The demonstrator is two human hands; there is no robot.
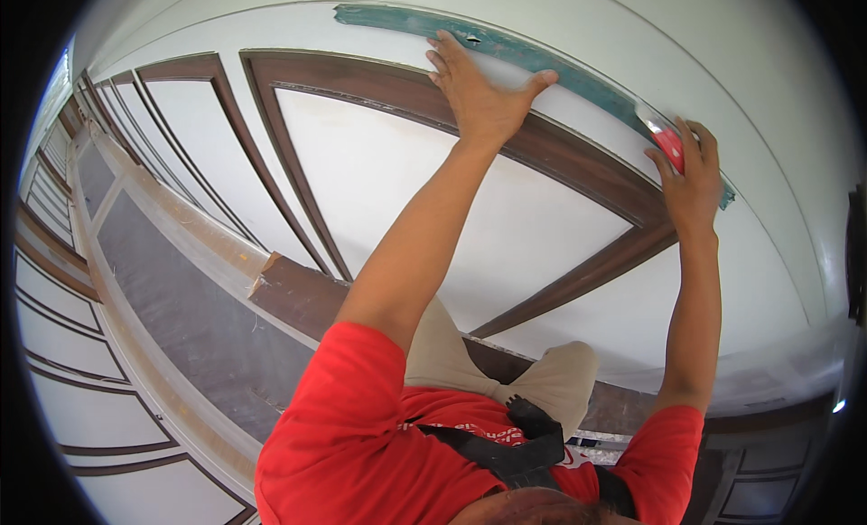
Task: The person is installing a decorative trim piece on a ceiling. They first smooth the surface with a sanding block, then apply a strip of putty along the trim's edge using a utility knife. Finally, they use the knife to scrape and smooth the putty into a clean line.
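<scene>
A long, narrow green strip [519, 48] with worn, smeared patches and a small hole lies along the white wall above a brown-framed panel. My left hand [483, 96] is spread against the wall, its fingertips and thumb at the strip's lower edge. Towards the strip's right end, my right hand [693, 186] grips a putty knife [669, 148] with a red handle. Its pale blade rests on or close to the strip's upper edge; the exact contact cannot be made out. Fingers cover part of the handle.
Brown moulding [361, 93] frames the white panel [361, 164] below my hands. A brown ledge [302, 295] runs beneath, near my bent knee [569, 371]. Grey covering [194, 281] edged with tan paper lies over the floor at left. Further framed panels [117, 417] line the opposite side.
</scene>
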